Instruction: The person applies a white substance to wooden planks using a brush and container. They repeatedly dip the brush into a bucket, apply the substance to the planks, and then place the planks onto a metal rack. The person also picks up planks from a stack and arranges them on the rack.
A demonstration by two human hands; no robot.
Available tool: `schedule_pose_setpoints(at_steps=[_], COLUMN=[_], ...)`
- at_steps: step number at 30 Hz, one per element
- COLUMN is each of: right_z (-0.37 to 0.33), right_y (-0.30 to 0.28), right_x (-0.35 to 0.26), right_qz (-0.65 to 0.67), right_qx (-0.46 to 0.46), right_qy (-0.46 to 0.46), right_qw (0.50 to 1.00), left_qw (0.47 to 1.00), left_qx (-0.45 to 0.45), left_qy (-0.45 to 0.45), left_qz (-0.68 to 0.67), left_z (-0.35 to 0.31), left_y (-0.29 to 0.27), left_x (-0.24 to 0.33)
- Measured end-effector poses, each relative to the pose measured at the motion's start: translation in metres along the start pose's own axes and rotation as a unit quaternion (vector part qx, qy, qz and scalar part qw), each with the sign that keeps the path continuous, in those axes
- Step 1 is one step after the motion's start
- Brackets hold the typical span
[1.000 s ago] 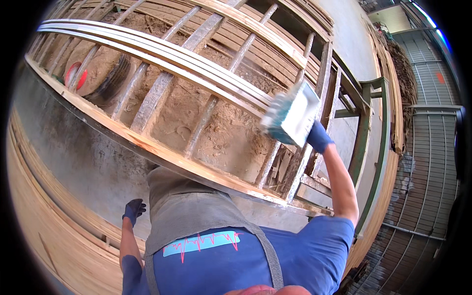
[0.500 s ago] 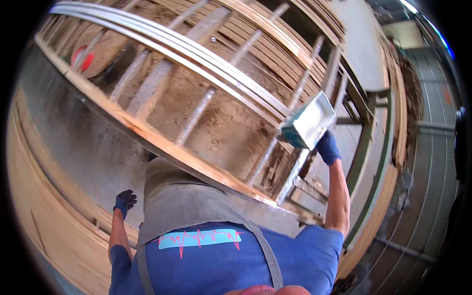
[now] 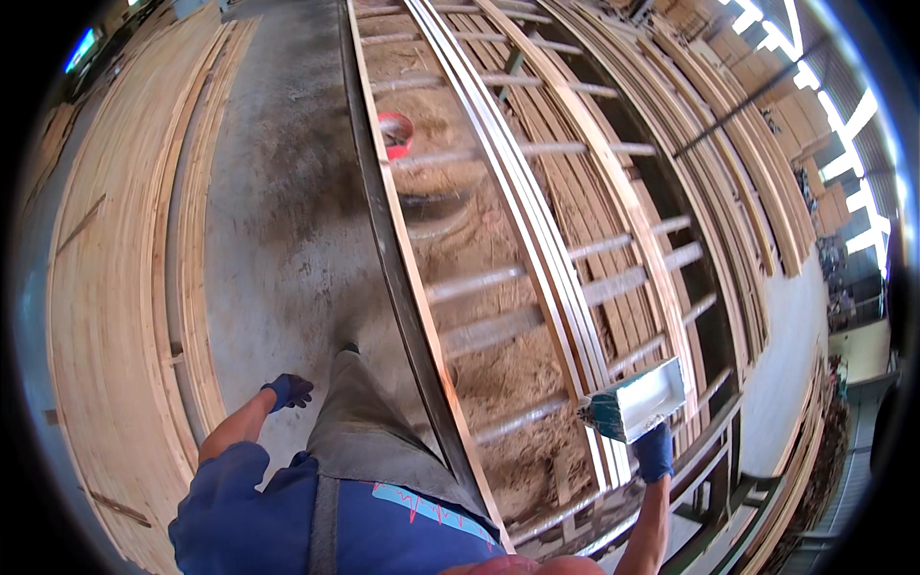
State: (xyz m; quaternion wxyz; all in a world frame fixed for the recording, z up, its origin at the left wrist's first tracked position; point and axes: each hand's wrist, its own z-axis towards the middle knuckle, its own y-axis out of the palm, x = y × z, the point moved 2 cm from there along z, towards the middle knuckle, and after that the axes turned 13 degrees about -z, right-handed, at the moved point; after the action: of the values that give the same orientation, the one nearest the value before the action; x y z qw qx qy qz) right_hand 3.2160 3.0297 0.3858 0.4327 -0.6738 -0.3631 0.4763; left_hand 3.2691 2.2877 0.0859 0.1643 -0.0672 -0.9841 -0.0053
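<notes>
the open trough [image 3: 652,401], teal outside and whitish within, sits over the near ends of the long pale strips [image 3: 537,230]; whether it touches them i cannot tell. i'd judge it stiff and fairly light, though its load is unclear, and the pale coating may make its walls slippery, so i'd hold it at the near side and keep it level. that is where my right hand [image 3: 655,452] has it, fingers closed, the exact grip hidden by the glove. my left hand [image 3: 290,391] hangs out to the side, fingers loosely parted, nothing in it. around the trough i'd mind the metal rollers [image 3: 522,417] crossing under the strips and the wooden edge rail [image 3: 410,273] nearer my body; beyond that, the concrete floor [image 3: 278,192] gives me walking room alongside, bounded by stacked boards [image 3: 115,287] on the left
</notes>
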Motion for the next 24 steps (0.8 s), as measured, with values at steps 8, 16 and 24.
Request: schedule_pose_setpoints(at_steps=[8,16,24], right_z=[0.231,0.453,0.662], right_y=[0.043,0.092,0.147], right_x=[-0.209,-0.432,-0.665], right_qz=[0.001,0.079,0.159], right_qx=[-0.031,-0.019,-0.026], right_qy=[0.026,-0.063,-0.107], right_qw=[0.999,0.995,0.981], left_qw=[0.998,0.984,0.970], left_qx=[0.043,0.104,0.130], left_qy=[-0.044,0.085,0.072], left_qz=[-0.023,-0.115,-0.193], left_z=[0.052,0.067,0.103], left_y=[-0.169,-0.347,-0.484], left_x=[0.045,0.240,0.384])
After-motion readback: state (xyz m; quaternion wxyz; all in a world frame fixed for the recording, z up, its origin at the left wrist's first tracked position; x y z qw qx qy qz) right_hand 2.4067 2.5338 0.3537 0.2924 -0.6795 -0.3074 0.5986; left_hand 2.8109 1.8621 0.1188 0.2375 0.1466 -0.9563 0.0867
